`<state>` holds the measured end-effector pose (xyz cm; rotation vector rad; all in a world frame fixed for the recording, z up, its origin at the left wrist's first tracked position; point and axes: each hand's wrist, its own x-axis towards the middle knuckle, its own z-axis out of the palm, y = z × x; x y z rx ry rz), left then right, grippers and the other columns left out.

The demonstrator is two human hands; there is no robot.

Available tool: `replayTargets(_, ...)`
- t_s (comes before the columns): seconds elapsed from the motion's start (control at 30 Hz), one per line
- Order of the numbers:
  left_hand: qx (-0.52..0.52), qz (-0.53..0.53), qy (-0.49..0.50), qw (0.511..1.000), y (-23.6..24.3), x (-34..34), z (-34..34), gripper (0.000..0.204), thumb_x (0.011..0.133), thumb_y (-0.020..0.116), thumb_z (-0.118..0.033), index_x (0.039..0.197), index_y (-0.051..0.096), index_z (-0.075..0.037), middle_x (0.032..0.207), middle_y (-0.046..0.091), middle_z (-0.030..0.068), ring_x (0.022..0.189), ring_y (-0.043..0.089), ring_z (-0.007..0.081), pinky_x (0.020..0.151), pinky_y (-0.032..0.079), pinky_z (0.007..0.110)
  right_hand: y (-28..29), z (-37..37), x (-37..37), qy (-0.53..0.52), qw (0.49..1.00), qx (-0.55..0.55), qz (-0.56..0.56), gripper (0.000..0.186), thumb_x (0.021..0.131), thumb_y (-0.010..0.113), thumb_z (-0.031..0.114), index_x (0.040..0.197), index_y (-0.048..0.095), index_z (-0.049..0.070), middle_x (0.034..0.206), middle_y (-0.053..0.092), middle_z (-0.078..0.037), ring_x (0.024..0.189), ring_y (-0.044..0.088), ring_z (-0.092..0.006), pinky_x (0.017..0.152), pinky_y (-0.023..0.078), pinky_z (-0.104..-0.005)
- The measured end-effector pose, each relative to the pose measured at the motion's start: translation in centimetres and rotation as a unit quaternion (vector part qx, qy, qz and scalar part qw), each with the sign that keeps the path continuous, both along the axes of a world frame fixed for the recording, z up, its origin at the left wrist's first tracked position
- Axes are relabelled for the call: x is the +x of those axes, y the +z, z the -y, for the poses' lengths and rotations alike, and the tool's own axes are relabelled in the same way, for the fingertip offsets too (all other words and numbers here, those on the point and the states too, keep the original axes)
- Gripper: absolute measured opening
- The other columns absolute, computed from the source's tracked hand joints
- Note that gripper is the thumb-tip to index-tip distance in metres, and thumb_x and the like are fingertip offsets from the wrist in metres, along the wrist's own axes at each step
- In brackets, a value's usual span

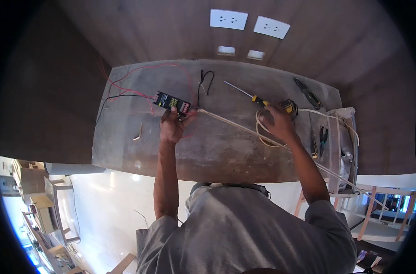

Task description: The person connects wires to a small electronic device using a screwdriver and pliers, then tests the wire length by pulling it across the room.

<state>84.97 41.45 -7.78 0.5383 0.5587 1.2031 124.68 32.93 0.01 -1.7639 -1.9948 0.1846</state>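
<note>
In my left hand [172,129] is a small black power supply unit [170,102]; the fingers close on its near side, by the terminal end. Red wires [130,90] and a black wire run off its left end. A long pale cable [237,128] starts near its right end and slants across to the right. My right hand [279,122] is closed over the handle of a yellow-and-black screwdriver [260,100], whose shaft points to the far left. A loop of pale cord [258,132] lies under that hand.
Beside my right hand lies a round yellow-and-black tool [289,107]. Cutters [308,93], pliers [323,139] and another slim tool [313,145] rest on the grey worktop [212,160]. An open wooden box [333,150] stands at the right edge. Sockets [228,19] sit in the back panel.
</note>
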Motion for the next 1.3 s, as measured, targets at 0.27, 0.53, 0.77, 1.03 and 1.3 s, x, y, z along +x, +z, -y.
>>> replayTargets(0.27,-0.044,-0.017,-0.004,0.999,-0.7,2.6,-2.3,0.032,0.106,0.053,-0.026,0.123,0.056,0.0,0.112,0.07,0.017,0.103,0.071,0.0376,0.09,0.06,0.053,2.4,9.9,0.7,-0.002,0.988,-0.098,0.122,0.049,0.084,0.076,0.03,0.123,0.064,0.003,0.113,0.065,-0.02,0.109,0.062,-0.0365,0.092,0.051,-0.0478)
replayTargets(0.53,-0.046,-0.048,-0.026,0.997,-1.6,6.8,-2.7,0.027,0.105,0.056,-0.021,0.124,0.054,-0.001,0.114,0.069,0.0156,0.104,0.071,0.0377,0.089,0.06,0.052,2.2,14.3,7.4,-0.066,0.982,-0.083,0.158,0.015,0.087,0.068,0.012,0.1,0.064,0.007,0.101,0.066,-0.013,0.099,0.064,-0.0347,0.08,0.054,-0.0476)
replayTargets(0.77,-0.064,-0.072,-0.067,0.993,-2.0,11.9,-2.7,0.031,0.106,0.054,-0.027,0.127,0.055,-0.004,0.116,0.071,0.0147,0.103,0.072,0.0335,0.087,0.06,0.051,3.7,15.6,9.8,-0.124,0.977,-0.11,0.135,0.012,0.087,0.068,0.011,0.098,0.064,0.009,0.095,0.063,-0.013,0.096,0.063,-0.0358,0.078,0.053,-0.0491)
replayTargets(1.03,-0.107,-0.246,-0.143,0.953,0.0,11.7,-3.6,0.042,0.108,0.044,-0.042,0.118,0.06,-0.005,0.093,0.074,0.0192,0.076,0.076,0.0292,0.06,0.063,0.041,5.5,14.7,9.9,-0.106,0.985,-0.087,0.1,0.019,0.085,0.072,0.013,0.101,0.065,0.008,0.095,0.063,-0.014,0.092,0.064,-0.0363,0.078,0.053,-0.0494)
replayTargets(1.3,-0.105,-0.436,-0.121,0.886,4.2,7.7,-2.1,0.038,0.099,0.062,-0.04,0.101,0.063,-0.002,0.084,0.073,0.0169,0.064,0.073,0.0257,0.053,0.058,0.037,6.8,12.2,11.1,-0.062,0.986,-0.143,0.059,0.028,0.083,0.076,0.015,0.107,0.065,0.005,0.101,0.066,-0.017,0.097,0.064,-0.038,0.082,0.053,-0.047)
